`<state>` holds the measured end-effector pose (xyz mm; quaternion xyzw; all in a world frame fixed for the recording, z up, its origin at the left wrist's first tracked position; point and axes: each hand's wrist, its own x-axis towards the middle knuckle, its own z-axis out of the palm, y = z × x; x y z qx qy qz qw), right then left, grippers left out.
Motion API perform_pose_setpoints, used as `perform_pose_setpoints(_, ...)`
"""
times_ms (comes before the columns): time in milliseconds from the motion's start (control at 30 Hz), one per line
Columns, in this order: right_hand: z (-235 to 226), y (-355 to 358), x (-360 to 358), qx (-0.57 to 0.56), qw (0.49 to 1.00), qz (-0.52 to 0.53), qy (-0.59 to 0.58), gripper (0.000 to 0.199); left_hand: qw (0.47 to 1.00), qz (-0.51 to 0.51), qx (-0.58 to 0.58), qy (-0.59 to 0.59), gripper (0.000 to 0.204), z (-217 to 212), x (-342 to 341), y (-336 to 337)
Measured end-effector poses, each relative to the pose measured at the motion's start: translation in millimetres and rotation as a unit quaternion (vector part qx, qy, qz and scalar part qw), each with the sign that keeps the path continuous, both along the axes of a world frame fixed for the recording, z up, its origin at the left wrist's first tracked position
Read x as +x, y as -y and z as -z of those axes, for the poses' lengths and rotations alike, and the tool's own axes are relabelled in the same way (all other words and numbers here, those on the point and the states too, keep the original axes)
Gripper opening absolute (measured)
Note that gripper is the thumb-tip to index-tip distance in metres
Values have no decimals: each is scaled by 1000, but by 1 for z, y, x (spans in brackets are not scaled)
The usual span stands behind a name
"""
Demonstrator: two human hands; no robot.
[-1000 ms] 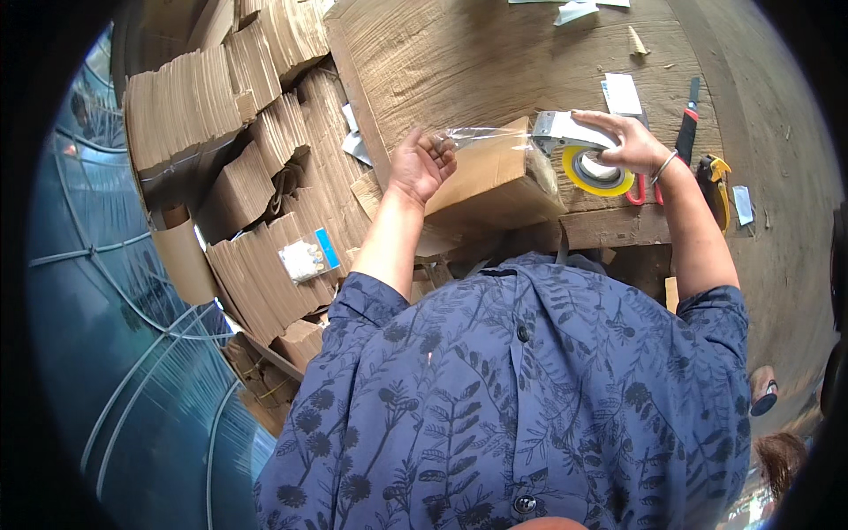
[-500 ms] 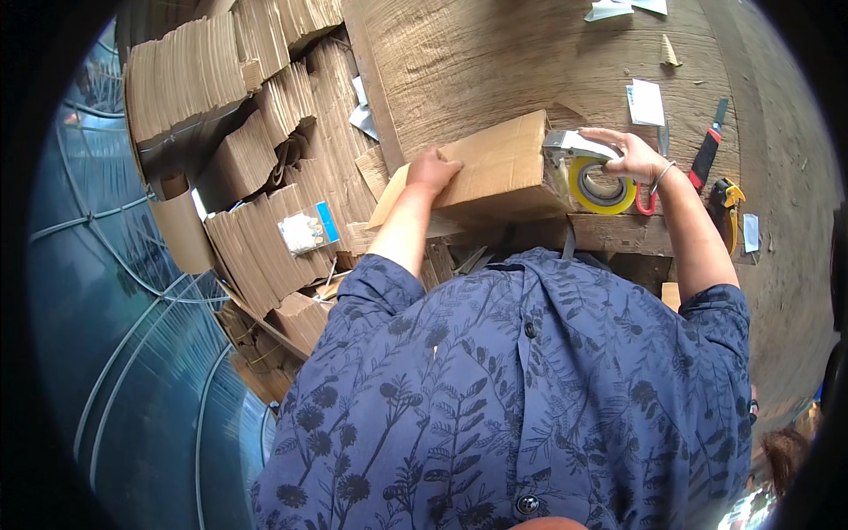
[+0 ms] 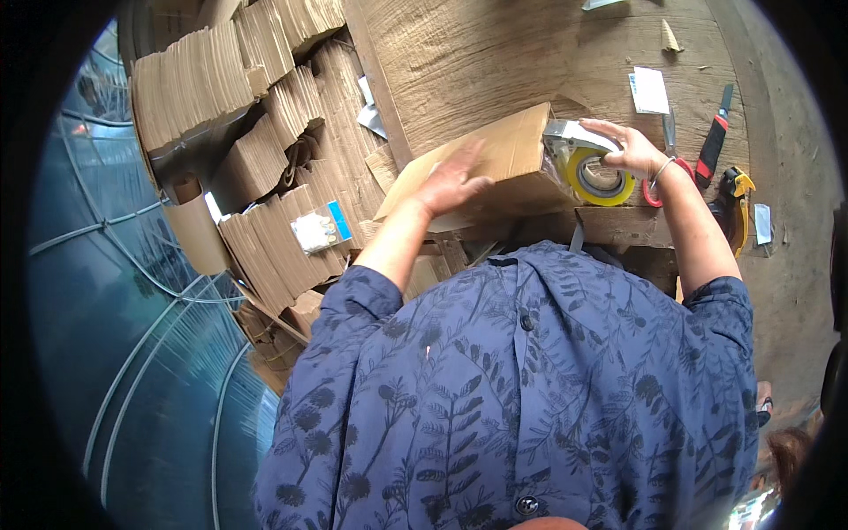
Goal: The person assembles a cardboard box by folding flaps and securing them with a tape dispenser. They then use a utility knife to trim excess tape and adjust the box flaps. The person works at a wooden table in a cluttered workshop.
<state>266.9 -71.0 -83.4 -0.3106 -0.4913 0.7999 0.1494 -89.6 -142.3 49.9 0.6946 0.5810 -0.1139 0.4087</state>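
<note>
A person in a blue shirt [image 3: 530, 380] with a dark plant print works over a brown cardboard carton [image 3: 512, 146] lying at the near edge of a wooden surface [image 3: 495, 53], directly in front of the torso. The left hand [image 3: 452, 180], slightly blurred, is spread with fingers extended over the top of the carton and grips nothing. The right hand [image 3: 630, 150], a bracelet [image 3: 659, 175] at its wrist, is closed around a metal tape dispenser [image 3: 576, 135] loaded with a yellow-rimmed roll [image 3: 612, 192], its front end against the right end of the carton. Just beyond that hand lie red-handled scissors [image 3: 669, 132], partly hidden by the wrist, and a knife [image 3: 712, 155] with a black and red handle, with a yellow and black tool [image 3: 738, 190] near the forearm. Folded white paper [image 3: 650, 90] lies above the scissors. At left, flattened cardboard [image 3: 190, 84] stands packed in rows, a clear packet [image 3: 314, 231] with a blue strip resting on top of one stack
</note>
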Motion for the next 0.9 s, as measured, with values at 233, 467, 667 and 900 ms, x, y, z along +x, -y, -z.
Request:
perform_pose_setpoints(233,9,8,0,-33,998,43,-23,77,965,64,-178,-180,99,-24,54,-42)
perform_pose_setpoints(467,19,34,9,-68,993,82,-53,74,981,124,119,85,77,43,88,-33)
perform_pose_setpoints(667,14,112,23,-76,980,181,-28,72,971,158,158,84,44,28,104,-38)
perform_pose_setpoints(900,-41,218,29,-117,959,258,31,73,963,206,166,46,34,33,105,-43)
